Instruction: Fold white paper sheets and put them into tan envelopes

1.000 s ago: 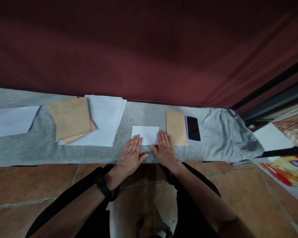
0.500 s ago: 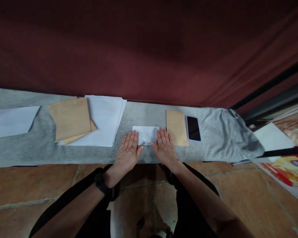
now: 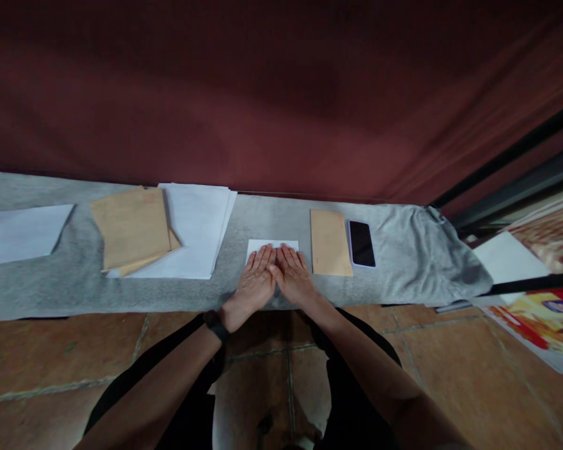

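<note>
Small white paper [image 3: 273, 242], partly hidden beneath the hands [image 3: 256, 282]

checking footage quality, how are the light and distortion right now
Head view: dim overall, red backdrop darkest toward the top; small white paper stands out; phone screen without strong glare; printed sheet at right looks stretched, probably by the lens.

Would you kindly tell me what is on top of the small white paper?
The left hand and right hand lie on the small white paper; its far edge shows; the part beneath them is covered.
</note>
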A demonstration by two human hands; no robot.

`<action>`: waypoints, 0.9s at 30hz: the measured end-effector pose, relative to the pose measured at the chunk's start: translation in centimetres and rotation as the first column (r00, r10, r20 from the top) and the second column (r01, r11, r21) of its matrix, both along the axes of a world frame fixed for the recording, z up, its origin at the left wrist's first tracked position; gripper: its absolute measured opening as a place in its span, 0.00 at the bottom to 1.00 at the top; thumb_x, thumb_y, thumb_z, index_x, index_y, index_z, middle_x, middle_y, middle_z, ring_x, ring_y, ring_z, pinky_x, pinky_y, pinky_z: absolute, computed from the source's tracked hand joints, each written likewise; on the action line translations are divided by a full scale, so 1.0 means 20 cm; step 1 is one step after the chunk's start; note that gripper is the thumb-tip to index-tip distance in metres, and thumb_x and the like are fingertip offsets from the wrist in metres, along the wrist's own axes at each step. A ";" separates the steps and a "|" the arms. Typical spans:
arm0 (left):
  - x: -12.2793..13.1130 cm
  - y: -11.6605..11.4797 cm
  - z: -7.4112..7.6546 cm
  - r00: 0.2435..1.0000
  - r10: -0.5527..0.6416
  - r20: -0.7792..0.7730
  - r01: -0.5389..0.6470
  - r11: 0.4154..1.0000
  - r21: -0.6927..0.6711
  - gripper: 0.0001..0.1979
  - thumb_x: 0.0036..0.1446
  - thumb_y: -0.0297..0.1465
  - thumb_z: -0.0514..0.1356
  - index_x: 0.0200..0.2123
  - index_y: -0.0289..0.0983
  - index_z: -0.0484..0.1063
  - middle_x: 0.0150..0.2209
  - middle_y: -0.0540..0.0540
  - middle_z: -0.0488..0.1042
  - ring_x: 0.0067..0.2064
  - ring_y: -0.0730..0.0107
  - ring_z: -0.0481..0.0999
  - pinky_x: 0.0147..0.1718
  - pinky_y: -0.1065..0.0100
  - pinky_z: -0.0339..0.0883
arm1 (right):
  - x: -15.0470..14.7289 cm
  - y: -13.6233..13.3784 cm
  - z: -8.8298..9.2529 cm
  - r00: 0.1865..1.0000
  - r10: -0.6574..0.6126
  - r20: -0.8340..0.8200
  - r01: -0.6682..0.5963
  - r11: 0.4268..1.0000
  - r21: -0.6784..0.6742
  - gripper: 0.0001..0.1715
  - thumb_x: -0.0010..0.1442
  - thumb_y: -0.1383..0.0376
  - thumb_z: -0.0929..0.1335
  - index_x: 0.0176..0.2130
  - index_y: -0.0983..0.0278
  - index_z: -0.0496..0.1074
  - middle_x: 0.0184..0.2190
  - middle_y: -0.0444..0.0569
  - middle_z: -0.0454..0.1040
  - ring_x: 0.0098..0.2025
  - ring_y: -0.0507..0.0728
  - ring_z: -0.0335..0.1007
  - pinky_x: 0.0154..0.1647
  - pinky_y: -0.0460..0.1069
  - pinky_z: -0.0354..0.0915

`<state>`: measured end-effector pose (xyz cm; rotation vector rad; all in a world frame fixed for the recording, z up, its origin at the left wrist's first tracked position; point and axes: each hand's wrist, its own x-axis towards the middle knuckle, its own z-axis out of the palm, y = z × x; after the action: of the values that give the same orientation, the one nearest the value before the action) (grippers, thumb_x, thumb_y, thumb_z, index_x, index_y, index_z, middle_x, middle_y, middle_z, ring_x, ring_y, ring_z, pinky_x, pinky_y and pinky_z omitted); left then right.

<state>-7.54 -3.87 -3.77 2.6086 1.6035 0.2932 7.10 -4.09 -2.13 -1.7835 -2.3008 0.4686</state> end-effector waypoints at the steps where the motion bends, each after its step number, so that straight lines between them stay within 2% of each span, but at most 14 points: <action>1: 0.00 0.01 0.01 1.000 0.004 -0.003 -0.004 1.000 -0.007 0.31 0.68 0.28 0.40 0.72 0.26 0.51 0.73 0.33 0.52 0.75 0.58 0.47 0.72 0.50 0.46 | 0.00 0.01 0.00 1.000 -0.005 0.005 0.005 1.000 0.002 0.39 0.76 0.50 0.50 0.73 0.70 0.51 0.75 0.55 0.46 0.77 0.61 0.40 0.76 0.60 0.39; 10: 0.02 0.08 0.03 0.998 0.062 -0.024 -0.063 0.998 -0.028 0.31 0.68 0.30 0.41 0.72 0.28 0.53 0.74 0.34 0.51 0.76 0.57 0.46 0.72 0.51 0.43 | -0.02 0.06 0.00 0.997 -0.056 0.062 0.055 0.998 0.026 0.38 0.76 0.50 0.50 0.73 0.67 0.52 0.75 0.54 0.46 0.77 0.61 0.41 0.76 0.60 0.39; 18: 0.00 0.11 0.03 0.993 0.115 -0.014 -0.115 0.993 -0.010 0.32 0.69 0.32 0.42 0.71 0.24 0.53 0.73 0.33 0.51 0.75 0.56 0.47 0.73 0.50 0.41 | -0.01 0.07 -0.03 0.992 -0.094 0.083 0.087 0.993 0.082 0.40 0.76 0.50 0.51 0.73 0.75 0.51 0.75 0.58 0.46 0.76 0.63 0.41 0.75 0.58 0.39; 27: -0.05 0.13 0.01 0.981 0.194 -0.023 -0.194 0.981 0.005 0.33 0.70 0.37 0.42 0.71 0.23 0.52 0.73 0.32 0.52 0.75 0.53 0.49 0.72 0.50 0.43 | 0.02 0.06 -0.09 0.981 -0.154 0.119 0.133 0.976 0.171 0.43 0.75 0.49 0.53 0.72 0.79 0.49 0.74 0.65 0.47 0.76 0.67 0.43 0.75 0.62 0.40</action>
<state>-8.53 -1.36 -3.54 2.4687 1.8705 0.2758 7.51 -2.95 -3.98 -1.9329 -2.1990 0.1386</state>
